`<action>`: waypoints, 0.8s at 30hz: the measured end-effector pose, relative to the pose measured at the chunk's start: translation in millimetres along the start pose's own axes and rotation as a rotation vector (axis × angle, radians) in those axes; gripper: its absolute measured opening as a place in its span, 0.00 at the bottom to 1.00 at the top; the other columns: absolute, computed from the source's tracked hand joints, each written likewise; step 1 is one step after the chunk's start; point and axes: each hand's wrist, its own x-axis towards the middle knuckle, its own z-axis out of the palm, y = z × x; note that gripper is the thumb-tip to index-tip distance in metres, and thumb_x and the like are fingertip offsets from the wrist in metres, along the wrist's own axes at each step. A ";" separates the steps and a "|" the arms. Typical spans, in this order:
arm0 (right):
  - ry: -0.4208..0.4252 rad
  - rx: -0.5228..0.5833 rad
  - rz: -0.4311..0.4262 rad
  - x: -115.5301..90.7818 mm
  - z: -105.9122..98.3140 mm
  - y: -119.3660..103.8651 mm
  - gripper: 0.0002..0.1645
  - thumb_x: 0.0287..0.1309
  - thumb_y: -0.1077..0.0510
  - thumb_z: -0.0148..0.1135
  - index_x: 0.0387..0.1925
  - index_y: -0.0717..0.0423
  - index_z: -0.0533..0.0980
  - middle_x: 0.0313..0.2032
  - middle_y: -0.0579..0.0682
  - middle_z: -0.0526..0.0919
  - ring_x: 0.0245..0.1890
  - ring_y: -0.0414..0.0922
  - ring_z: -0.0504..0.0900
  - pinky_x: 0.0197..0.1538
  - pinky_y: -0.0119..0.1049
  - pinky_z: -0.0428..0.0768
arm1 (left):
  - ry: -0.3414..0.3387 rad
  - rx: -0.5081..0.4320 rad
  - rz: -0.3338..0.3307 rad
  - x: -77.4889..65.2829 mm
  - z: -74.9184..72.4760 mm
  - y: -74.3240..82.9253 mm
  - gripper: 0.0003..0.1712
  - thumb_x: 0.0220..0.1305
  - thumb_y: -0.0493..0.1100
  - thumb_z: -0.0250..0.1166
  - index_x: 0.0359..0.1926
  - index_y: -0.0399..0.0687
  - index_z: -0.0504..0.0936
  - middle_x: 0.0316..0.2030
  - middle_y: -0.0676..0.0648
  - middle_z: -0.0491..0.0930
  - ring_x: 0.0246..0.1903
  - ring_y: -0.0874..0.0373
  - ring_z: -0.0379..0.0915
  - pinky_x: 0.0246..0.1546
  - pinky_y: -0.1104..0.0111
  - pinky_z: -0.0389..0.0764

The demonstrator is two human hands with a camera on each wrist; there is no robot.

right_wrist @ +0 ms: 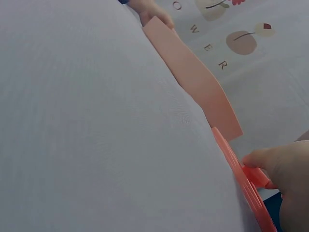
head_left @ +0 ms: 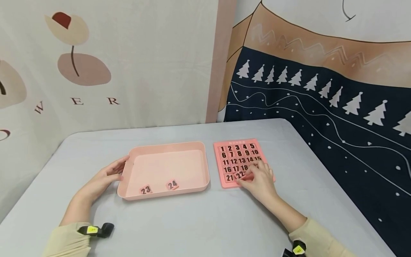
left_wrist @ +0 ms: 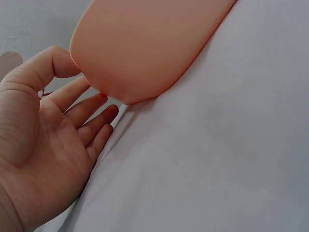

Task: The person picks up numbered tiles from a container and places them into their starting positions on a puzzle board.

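Note:
In the head view, my right hand [head_left: 260, 180] pinches the number tile 22 [head_left: 239, 175] between thumb and fingers. The tile sits tilted over the bottom row of a pink number board [head_left: 225, 185], just right of tile 21 [head_left: 229, 177]. From the right wrist, the pinched tile [right_wrist: 257, 178] shows edge-on above the board's rim. My left hand [head_left: 102, 181] rests against the left wall of a pink tray [head_left: 167, 146], its fingers fairly straight. The left wrist view has the thumb and fingertips at the tray's outer side [left_wrist: 145, 48]. My right hand covers the board's lower right.
Tiles 23 [head_left: 146, 189] and 24 [head_left: 172, 184] lie inside the tray along its near wall. Tray and board stand side by side on a table with a pale cloth [head_left: 179, 225]. Printed curtains [head_left: 154, 71] hang behind the table's far edge.

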 end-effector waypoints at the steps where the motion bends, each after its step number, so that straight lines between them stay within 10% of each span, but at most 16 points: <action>1: -0.005 -0.001 0.005 -0.1 0.4 0.4 0.22 0.32 0.46 0.80 0.21 0.49 0.74 0.49 0.55 0.74 0.48 0.51 0.66 0.45 0.44 0.59 | -0.001 0.000 0.001 0.1 -0.1 -0.1 0.39 0.64 0.30 0.56 0.73 0.38 0.51 0.73 0.45 0.50 0.59 0.77 0.57 0.52 0.84 0.61; 24: -0.059 0.024 0.055 0.2 3.0 0.0 0.15 0.38 0.52 0.79 0.22 0.50 0.78 0.50 0.57 0.74 0.52 0.56 0.66 0.46 0.46 0.60 | -0.026 -0.015 0.032 -0.4 -1.5 0.2 0.37 0.66 0.30 0.54 0.73 0.35 0.50 0.69 0.55 0.57 0.60 0.75 0.58 0.52 0.83 0.61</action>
